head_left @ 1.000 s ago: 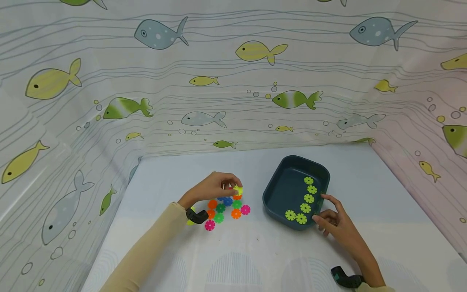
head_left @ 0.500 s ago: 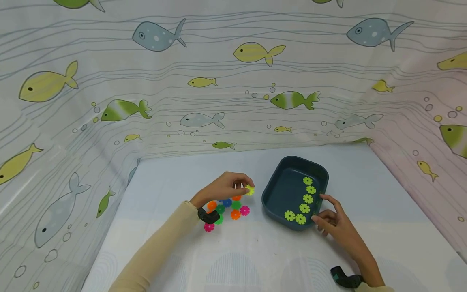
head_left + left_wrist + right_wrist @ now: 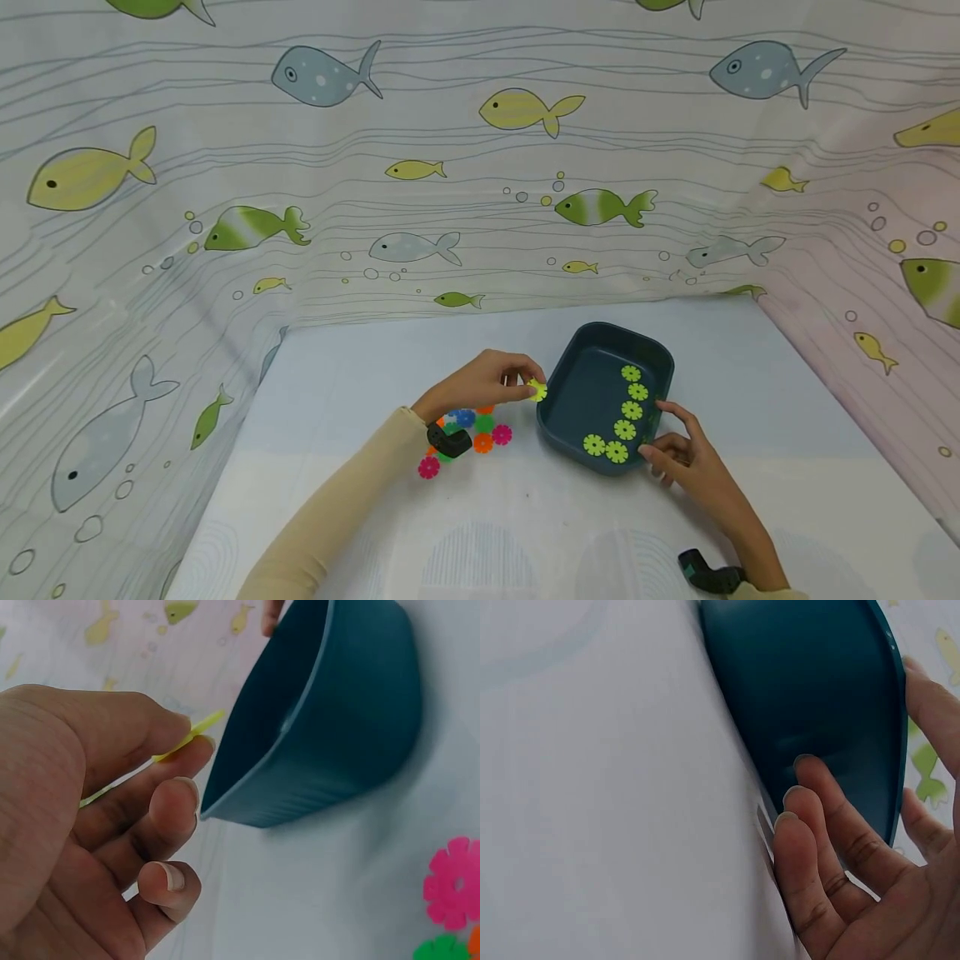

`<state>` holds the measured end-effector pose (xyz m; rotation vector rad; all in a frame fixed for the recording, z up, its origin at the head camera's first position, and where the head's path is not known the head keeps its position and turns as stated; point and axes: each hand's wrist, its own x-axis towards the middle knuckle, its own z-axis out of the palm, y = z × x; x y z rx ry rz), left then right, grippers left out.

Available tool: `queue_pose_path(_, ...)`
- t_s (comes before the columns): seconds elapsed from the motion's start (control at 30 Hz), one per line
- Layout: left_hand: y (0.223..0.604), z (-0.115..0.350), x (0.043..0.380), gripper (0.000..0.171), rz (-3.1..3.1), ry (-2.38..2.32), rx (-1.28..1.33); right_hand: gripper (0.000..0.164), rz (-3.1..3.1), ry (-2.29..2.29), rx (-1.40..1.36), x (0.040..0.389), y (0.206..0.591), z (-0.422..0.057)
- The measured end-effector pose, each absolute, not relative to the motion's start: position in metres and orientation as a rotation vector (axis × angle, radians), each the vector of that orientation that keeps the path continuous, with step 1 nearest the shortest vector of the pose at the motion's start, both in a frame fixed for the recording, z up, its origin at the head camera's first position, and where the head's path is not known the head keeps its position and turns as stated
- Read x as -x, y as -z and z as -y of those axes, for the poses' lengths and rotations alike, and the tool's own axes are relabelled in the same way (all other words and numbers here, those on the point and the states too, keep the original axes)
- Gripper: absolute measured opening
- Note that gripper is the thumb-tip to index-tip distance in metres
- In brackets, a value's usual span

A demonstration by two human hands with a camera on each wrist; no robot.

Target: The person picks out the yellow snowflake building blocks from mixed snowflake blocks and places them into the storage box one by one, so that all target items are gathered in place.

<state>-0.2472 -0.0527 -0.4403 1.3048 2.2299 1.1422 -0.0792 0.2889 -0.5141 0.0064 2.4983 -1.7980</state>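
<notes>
Between thumb and forefinger my left hand (image 3: 491, 385) pinches a yellow-green notched plastic snowflake disc (image 3: 537, 391), at the left rim of a dark teal tub (image 3: 585, 387). In the left wrist view the disc (image 3: 199, 732) is edge-on, and the other fingers are loosely bent beneath it. My right hand (image 3: 693, 462) holds the tub's right side. The right wrist view has thumb and forefinger at the rim and the other fingertips by the outer wall (image 3: 810, 690). Inside the tub, several yellow-green discs (image 3: 632, 410) lie in a curved row along the right.
Left of the tub lies a loose group of discs in pink (image 3: 502, 435), orange (image 3: 483, 443), green (image 3: 484, 423) and blue (image 3: 466, 418), partly hidden by the left wrist. A fish-printed sheet (image 3: 517, 200) rises behind and beside the white table (image 3: 525, 533).
My left hand has carried the yellow-green disc rightward from the loose group to the tub's left rim. The right hand stays at the tub, and the row inside is unchanged.
</notes>
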Motion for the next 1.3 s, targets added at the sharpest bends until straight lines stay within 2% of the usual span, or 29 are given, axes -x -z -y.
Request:
queue_pose_path(0.43,0.438,0.022,0.255,0.018,-2.069,-1.104,-1.387,0.080,-2.504,1.800,0.003,0.080,0.517,-0.291)
queue_pose_path(1.3,0.440,-0.049,0.267,0.022,-1.811,-0.925,-1.384,0.080,-2.525,1.780,-0.002,0.082,0.519,-0.292)
